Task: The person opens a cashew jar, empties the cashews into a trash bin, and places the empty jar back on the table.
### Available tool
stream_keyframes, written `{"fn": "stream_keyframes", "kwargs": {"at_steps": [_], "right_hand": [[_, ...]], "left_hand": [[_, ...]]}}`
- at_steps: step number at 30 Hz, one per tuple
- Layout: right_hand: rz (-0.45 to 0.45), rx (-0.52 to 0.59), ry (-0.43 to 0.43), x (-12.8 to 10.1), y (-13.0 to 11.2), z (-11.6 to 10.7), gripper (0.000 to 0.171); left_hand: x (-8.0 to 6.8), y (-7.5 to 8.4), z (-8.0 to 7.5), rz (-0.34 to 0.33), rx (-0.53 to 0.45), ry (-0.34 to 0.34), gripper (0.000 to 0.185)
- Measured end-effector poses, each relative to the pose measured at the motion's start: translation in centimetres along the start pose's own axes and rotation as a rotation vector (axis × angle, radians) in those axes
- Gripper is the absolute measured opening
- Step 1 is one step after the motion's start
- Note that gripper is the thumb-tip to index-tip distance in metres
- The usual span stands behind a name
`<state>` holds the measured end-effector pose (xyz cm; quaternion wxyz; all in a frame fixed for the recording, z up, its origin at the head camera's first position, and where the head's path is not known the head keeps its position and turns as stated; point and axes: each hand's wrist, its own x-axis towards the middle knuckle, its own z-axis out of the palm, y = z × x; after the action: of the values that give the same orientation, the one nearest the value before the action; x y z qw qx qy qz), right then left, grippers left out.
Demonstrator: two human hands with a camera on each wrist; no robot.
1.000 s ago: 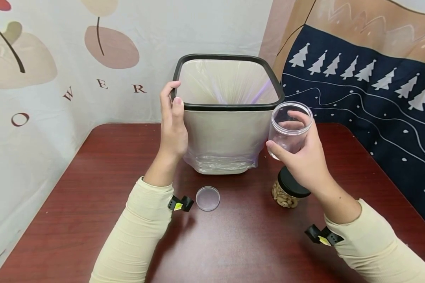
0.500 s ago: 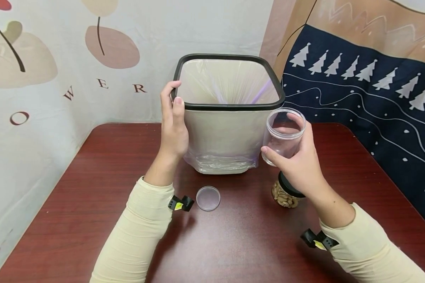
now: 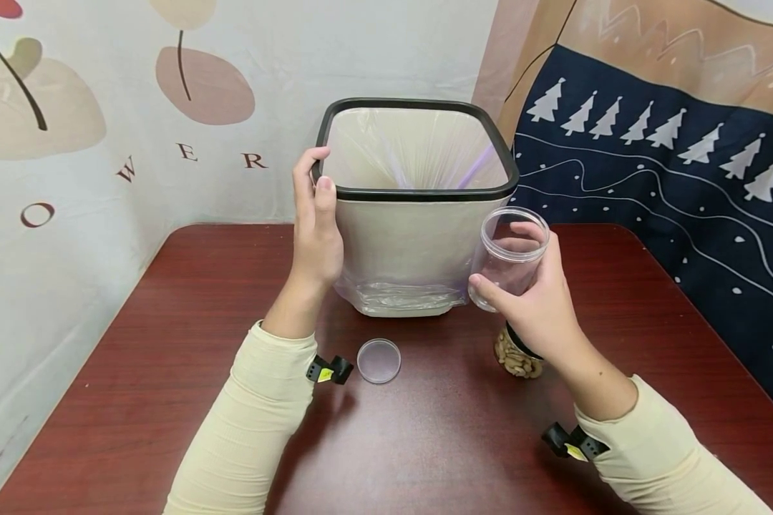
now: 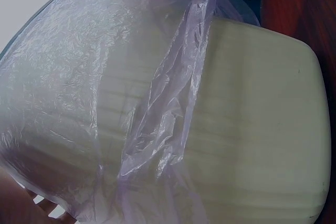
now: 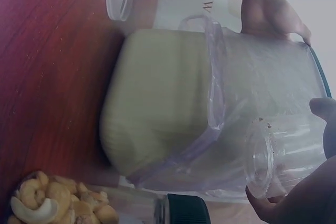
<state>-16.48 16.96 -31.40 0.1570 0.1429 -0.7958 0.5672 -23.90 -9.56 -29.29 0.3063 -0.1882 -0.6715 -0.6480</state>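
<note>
A cream trash bin with a black rim and a thin, see-through purple liner stands at the back middle of the table. My left hand holds its left side, fingers hooked at the rim and thumb over the front corner. In my right hand is a clear plastic jar, lidless, mouth tilted up, gripped around its side in front of the bin's right corner. The right wrist view shows a few brown specks near the base of this jar. A clear round lid lies on the table.
Below my right hand a jar of cashews with a black lid stands on the dark red table, partly covered by the hand. Printed cloths hang behind the table.
My right hand has moved down and a little left, carrying the clear jar away from the bin's rim. It now hides more of the cashew jar's lid. The left hand stays put.
</note>
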Motion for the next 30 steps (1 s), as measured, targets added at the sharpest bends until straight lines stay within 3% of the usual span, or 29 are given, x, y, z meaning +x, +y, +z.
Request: {"fn": "stream_keyframes", "kwargs": {"at_steps": [16,23,30], "right_hand": [[0.029,0.054,-0.003,-0.5,0.5,0.9,0.075],[0.05,0.133,-0.004,-0.7,0.5,1.4,0.073],[0.072,0.103,-0.03,-1.1,0.8,1.8,0.074]], "left_hand": [[0.1,0.0,0.0,0.014,-0.01,-0.004,0.055],[0.1,0.0,0.0,0.002,0.0,0.0,0.056],[0.1,-0.1,0.0,0.017,-0.007,-0.003,0.055]]}}
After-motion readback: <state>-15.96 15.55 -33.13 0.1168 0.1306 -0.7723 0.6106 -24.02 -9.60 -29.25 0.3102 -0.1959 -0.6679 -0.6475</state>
